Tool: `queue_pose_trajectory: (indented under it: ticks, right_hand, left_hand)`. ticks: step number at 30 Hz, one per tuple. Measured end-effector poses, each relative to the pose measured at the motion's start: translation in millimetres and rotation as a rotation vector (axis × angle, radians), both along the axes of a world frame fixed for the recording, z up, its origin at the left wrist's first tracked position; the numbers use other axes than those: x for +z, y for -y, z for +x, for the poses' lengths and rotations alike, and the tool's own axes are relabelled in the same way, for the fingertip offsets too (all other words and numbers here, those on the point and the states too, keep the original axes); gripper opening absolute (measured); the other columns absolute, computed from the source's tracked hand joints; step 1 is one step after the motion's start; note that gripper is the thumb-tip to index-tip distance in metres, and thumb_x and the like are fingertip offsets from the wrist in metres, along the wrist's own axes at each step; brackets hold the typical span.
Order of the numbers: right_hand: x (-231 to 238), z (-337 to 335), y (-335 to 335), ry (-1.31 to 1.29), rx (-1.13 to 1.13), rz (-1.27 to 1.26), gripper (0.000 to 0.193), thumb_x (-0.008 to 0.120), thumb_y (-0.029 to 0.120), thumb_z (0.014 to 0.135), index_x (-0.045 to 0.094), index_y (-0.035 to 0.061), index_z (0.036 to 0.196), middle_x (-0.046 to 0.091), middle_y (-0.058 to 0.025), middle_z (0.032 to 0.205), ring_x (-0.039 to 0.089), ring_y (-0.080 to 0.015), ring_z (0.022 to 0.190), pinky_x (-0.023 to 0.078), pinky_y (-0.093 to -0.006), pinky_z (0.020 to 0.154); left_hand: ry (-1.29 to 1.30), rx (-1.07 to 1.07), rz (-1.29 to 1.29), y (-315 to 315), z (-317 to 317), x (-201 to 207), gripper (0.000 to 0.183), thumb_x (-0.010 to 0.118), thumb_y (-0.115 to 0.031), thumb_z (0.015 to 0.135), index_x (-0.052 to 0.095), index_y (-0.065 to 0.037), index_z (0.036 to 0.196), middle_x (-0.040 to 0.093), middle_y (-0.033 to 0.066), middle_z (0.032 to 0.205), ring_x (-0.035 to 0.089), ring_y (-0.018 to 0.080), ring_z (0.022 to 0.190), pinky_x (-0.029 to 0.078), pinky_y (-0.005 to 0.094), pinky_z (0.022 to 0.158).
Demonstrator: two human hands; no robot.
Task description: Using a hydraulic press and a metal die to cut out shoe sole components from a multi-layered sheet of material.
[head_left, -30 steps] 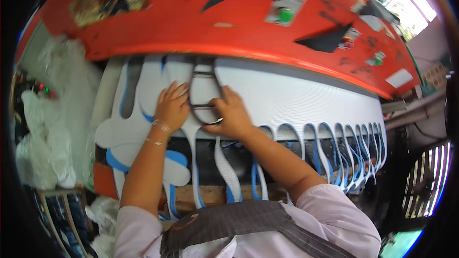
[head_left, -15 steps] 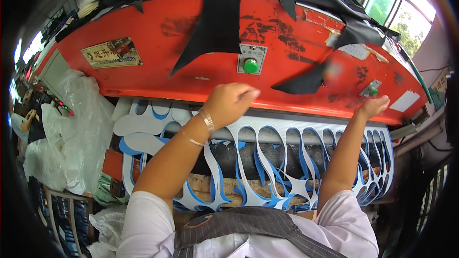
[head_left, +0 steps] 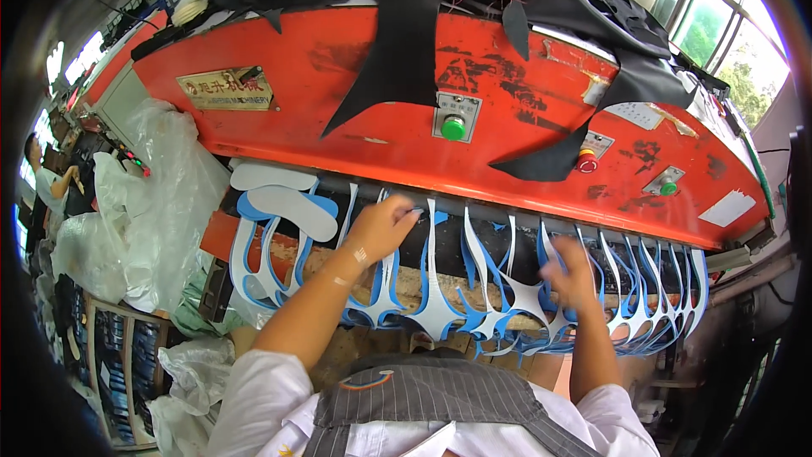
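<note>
A white-and-blue foam sheet, cut into a web of thin strips, hangs out from under the red press head. My left hand reaches to the sheet's upper edge, right below the press, with its fingers curled on the strips. Over the web further right lies my right hand; it is blurred, so its grip is unclear. Two white sole-shaped pieces lie at the sheet's left end.
The press front carries a green button, a red button and a second green button. Black fabric scraps drape over the press. Clear plastic bags pile up at left, where another person stands.
Both hands have dropped from the press front, where they were up at the buttons, down onto the cut sheet. The press head now sits higher in view.
</note>
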State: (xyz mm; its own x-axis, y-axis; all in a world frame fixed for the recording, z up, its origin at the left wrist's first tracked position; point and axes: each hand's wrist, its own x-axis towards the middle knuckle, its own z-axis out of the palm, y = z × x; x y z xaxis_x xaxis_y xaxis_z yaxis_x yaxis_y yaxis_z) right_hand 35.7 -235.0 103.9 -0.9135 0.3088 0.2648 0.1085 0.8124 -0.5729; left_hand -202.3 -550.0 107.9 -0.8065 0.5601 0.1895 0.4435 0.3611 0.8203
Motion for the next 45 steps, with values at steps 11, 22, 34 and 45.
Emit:
queue_pose_trajectory:
  ticks: [11, 22, 34, 45]
  right_hand:
    - [-35.2, 9.3, 133.6, 0.206, 0.213, 0.333, 0.043, 0.084, 0.027, 0.056, 0.062, 0.0051, 0.085, 0.060, -0.0096, 0.082, 0.060, -0.0304, 0.085, 0.049, -0.0408, 0.078]
    - [1.5, -6.2, 92.1, 0.856, 0.596, 0.059, 0.057, 0.080, 0.047, 0.064, 0.067, 0.0028, 0.097, 0.068, -0.0146, 0.089, 0.066, -0.0332, 0.083, 0.053, -0.0398, 0.074]
    - [-46.8, -348.8, 160.6, 0.251, 0.673, 0.403, 0.062, 0.074, 0.018, 0.074, 0.050, 0.0172, 0.132, 0.048, -0.0134, 0.135, 0.048, -0.0305, 0.124, 0.045, -0.0391, 0.096]
    - [-84.5, -434.6, 174.6, 0.301, 0.898, 0.664, 0.064, 0.082, 0.018, 0.057, 0.056, 0.0156, 0.116, 0.054, -0.0078, 0.120, 0.050, -0.0287, 0.116, 0.043, -0.0394, 0.097]
  left_hand:
    - [-0.227, 0.159, -0.409, 56.6, 98.4, -60.0, 0.029, 0.064, -0.033, 0.082, 0.058, -0.004, 0.084, 0.064, 0.0214, 0.082, 0.061, 0.0413, 0.079, 0.047, 0.0498, 0.072]
    - [0.233, -0.408, -0.795, 76.2, 61.6, -26.6, 0.070, 0.052, -0.067, 0.082, 0.071, 0.001, 0.078, 0.066, 0.0251, 0.079, 0.066, 0.0387, 0.079, 0.052, 0.0442, 0.076]
    - [-0.197, 0.021, -0.167, 44.5, -76.1, -124.5, 0.018, 0.073, -0.026, 0.076, 0.063, -0.011, 0.077, 0.058, 0.0035, 0.086, 0.062, 0.0267, 0.082, 0.050, 0.0410, 0.069]
    - [-0.219, -0.077, 0.190, 42.6, -104.6, -105.0, 0.021, 0.078, -0.014, 0.070, 0.062, -0.003, 0.076, 0.054, 0.0117, 0.083, 0.055, 0.0272, 0.074, 0.045, 0.0359, 0.068]
